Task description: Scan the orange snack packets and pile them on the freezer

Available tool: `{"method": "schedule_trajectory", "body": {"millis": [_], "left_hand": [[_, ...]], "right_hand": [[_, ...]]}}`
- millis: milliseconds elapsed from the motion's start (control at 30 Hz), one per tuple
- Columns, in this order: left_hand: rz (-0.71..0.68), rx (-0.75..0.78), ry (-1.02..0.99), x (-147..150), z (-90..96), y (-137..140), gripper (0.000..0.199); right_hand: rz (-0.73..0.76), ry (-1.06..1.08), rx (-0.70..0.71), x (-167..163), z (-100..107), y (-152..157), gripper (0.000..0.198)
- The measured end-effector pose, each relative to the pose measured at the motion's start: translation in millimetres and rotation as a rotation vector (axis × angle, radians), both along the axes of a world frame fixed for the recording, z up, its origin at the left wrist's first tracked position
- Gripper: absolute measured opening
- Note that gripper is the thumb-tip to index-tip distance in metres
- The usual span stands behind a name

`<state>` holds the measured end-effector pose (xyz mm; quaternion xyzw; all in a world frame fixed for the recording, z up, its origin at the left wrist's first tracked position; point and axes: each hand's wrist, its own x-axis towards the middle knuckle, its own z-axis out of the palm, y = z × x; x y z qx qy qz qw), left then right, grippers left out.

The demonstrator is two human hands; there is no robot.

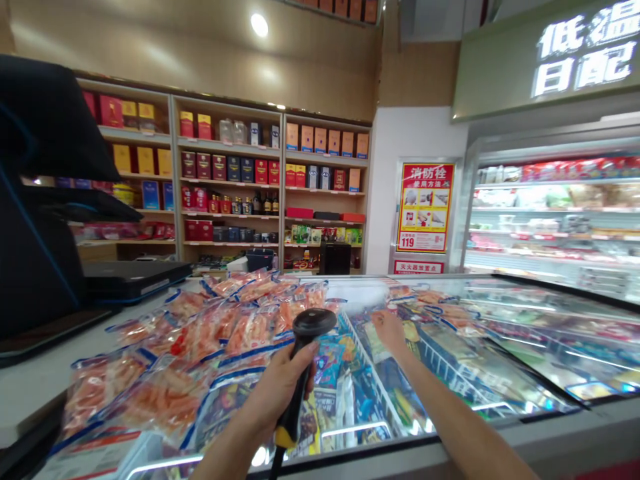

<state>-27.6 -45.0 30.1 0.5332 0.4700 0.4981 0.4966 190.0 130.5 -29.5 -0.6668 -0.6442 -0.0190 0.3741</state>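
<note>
In the head view my left hand (286, 380) is wrapped around the handle of a black and yellow barcode scanner (314, 321), held upright over the glass of the chest freezer (353, 427). A cord hangs from its lower end. Clear, blue-edged bags of pinkish-orange food (250, 327) lie piled to the left of the scanner. My right hand (389, 330) reaches farther forward over the freezer, with its fingers curled in. Whether anything is in them is hidden. More such bags (440, 307) lie just beyond that hand, to the right.
A dark checkout machine (40, 200) stands on the counter at left. Shelves (227, 143) of boxed goods line the back wall. A red poster (426, 208) hangs right of them, beside a lit refrigerated case (550, 213). White wire baskets (445, 363) sit inside the freezer.
</note>
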Motion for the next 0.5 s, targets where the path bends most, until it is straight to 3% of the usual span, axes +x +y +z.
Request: {"method": "schedule_trajectory", "body": {"millis": [233, 333, 500], "left_hand": [[-0.076, -0.010, -0.002, 34, -0.6, 16, 0.029], [-0.079, -0.012, -0.001, 42, -2.2, 20, 0.028], [-0.063, -0.036, 0.017, 49, -1.9, 20, 0.027]], "right_hand": [[-0.421, -0.282, 0.083, 121, 0, -13, 0.027], [-0.516, -0.351, 0.045, 146, -5, -19, 0.030], [-0.498, -0.404, -0.049, 161, -10, -17, 0.026]]}}
